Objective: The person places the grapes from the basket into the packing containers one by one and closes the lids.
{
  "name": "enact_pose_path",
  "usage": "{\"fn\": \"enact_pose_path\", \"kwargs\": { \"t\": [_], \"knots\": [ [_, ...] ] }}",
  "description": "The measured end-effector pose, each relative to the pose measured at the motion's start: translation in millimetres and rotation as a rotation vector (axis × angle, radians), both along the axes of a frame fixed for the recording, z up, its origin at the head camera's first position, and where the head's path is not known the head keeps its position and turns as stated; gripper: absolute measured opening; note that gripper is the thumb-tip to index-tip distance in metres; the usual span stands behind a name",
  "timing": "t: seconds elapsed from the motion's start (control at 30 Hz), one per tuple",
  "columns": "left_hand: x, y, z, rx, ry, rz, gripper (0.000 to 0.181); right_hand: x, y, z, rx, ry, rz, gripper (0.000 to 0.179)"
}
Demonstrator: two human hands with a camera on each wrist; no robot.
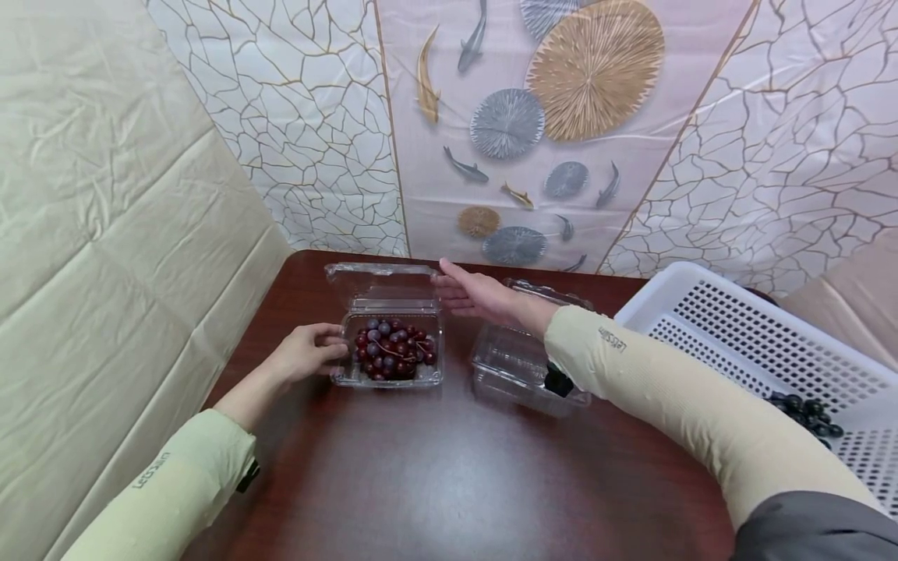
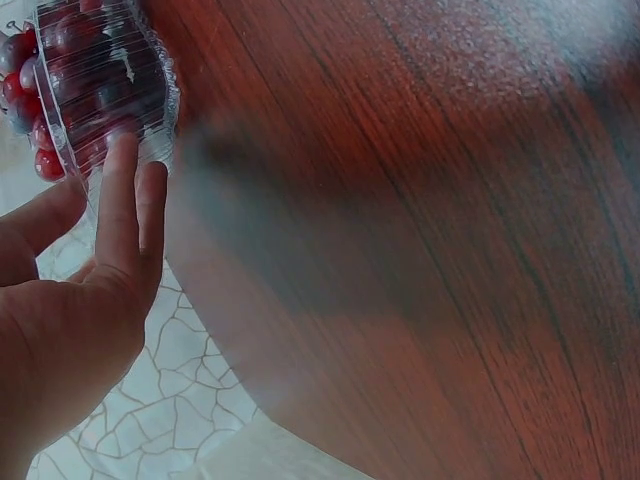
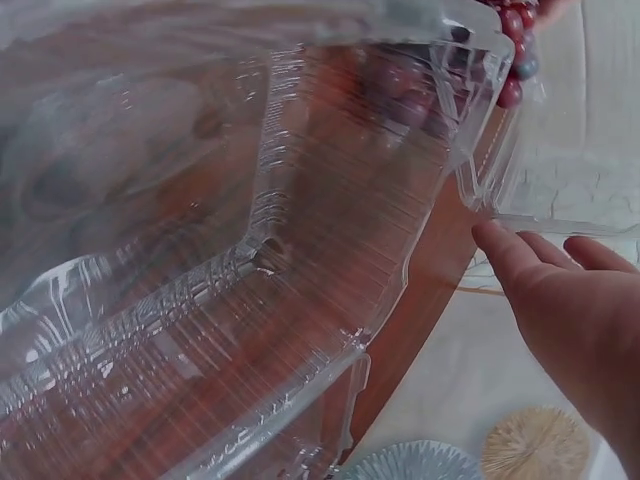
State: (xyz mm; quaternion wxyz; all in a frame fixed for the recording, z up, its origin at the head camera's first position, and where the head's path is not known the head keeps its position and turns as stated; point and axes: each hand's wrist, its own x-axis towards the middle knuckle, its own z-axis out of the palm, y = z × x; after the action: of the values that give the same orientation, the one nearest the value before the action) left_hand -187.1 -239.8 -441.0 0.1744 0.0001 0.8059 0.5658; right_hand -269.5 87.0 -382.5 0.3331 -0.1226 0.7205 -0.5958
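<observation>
Fingers of the left hand (image 1: pixel 303 354) lie nearly straight against the near-left wall of the grape box (image 1: pixel 389 354), gripping nothing. The right hand (image 1: pixel 477 296), fingers extended, touches the raised lid (image 1: pixel 382 287). Judgement: lid should be folded squarely down while the left hand braces the base. The right wrist view alone shows the empty clamshell (image 3: pixel 250 250) close up; the basket (image 1: pixel 758 335) shows only overhead.
</observation>
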Motion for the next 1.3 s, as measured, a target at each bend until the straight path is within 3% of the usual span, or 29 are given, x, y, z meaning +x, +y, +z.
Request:
{"fn": "enact_pose_path", "kwargs": {
  "t": [0.2, 0.5, 0.63, 0.83, 1.0, 1.3],
  "knots": [
    [0.5, -0.9, 0.0, -0.005, 0.000, 0.000, 0.050, 9.6, -2.9, -2.5, 0.092, 0.103, 0.017, 0.071],
    [0.3, -2.5, -1.4, -0.015, 0.002, -0.005, 0.052, 21.8, 3.4, -2.6, 0.433, 0.475, 0.172, 0.062],
    [2.1, -4.6, 0.1, 0.011, -0.021, 0.005, 0.045, 26.9, 4.6, -4.5, 0.493, 0.540, 0.251, 0.066],
    [2.2, -9.7, 5.3, 0.017, -0.073, 0.077, 0.047, 35.5, 2.8, -6.5, 0.555, 0.657, 0.378, 0.074],
    [0.6, -12.0, 13.0, 0.051, -0.073, 0.104, 0.049, 41.1, 3.3, -7.7, 0.593, 0.711, 0.442, 0.081],
    [9.3, -19.9, 21.9, 0.060, -0.123, 0.011, 0.052, 44.8, 3.8, -14.8, 0.648, 0.799, 0.501, 0.085]
  ]
}}
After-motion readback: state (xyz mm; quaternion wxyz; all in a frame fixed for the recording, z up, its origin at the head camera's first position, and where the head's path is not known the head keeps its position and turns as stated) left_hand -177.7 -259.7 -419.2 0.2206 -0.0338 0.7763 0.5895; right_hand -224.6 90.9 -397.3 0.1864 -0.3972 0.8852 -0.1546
